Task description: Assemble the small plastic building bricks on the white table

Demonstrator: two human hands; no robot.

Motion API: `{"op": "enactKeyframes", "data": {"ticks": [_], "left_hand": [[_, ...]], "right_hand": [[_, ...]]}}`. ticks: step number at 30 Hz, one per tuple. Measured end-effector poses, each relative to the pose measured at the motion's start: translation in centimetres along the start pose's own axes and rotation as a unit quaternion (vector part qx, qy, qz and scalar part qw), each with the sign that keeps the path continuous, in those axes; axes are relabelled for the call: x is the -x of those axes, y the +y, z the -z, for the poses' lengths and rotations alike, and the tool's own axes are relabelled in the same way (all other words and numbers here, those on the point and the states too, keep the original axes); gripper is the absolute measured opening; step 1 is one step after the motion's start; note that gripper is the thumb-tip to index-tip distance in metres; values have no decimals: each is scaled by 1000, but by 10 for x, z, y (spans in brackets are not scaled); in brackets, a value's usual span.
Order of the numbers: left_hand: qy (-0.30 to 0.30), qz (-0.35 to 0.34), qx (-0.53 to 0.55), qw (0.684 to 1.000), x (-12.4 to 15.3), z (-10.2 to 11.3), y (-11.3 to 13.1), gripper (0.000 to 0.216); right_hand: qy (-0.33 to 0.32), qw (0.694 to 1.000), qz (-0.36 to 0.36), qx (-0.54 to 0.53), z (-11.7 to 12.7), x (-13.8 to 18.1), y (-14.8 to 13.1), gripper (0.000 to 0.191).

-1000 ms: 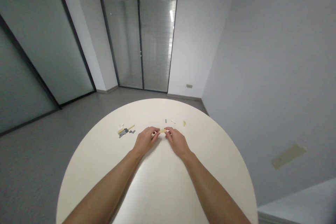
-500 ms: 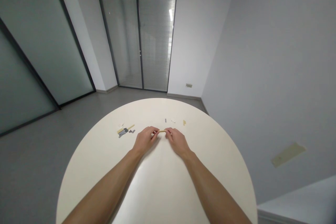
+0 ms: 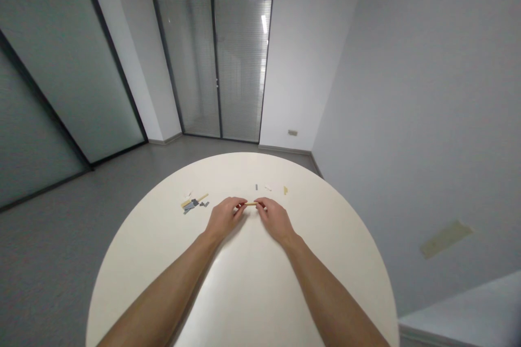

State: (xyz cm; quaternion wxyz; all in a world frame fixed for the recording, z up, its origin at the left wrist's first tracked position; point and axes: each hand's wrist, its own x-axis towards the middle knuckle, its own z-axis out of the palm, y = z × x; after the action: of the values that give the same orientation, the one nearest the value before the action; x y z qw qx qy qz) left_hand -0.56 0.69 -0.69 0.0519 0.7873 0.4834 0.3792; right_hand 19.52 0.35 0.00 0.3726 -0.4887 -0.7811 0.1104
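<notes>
Between my hands is a thin tan strip (image 3: pixel 251 204), perhaps a building-brick piece; it is too small to tell. My left hand (image 3: pixel 226 214) pinches its left end, and my right hand (image 3: pixel 274 217) pinches its right end. The fingers cover both ends of the strip. Beyond my hands lie a small grey piece (image 3: pixel 256 187), a small white piece (image 3: pixel 268 188) and a small yellow piece (image 3: pixel 285 190). Left of my left hand is a loose pile of grey, tan and white pieces (image 3: pixel 190 206).
All of this is on a round white table (image 3: pixel 252 293), whose rim curves around on the far side. A plain wall (image 3: pixel 427 119) rises at the right. Past the table are a glazed door (image 3: pixel 240 65) with blinds and a frosted glass partition (image 3: pixel 61 54).
Almost nothing differs. Both hands keep their pinch on the tan strip in the same place, and the loose pieces lie as before.
</notes>
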Motion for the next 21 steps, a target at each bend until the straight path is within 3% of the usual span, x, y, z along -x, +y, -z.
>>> {"op": "enactKeyframes", "data": {"ticks": [21], "left_hand": [[-10, 3, -15, 1000, 0, 3, 2, 23]], "right_hand": [[-4, 999, -6, -37, 5, 1, -6, 22]]}}
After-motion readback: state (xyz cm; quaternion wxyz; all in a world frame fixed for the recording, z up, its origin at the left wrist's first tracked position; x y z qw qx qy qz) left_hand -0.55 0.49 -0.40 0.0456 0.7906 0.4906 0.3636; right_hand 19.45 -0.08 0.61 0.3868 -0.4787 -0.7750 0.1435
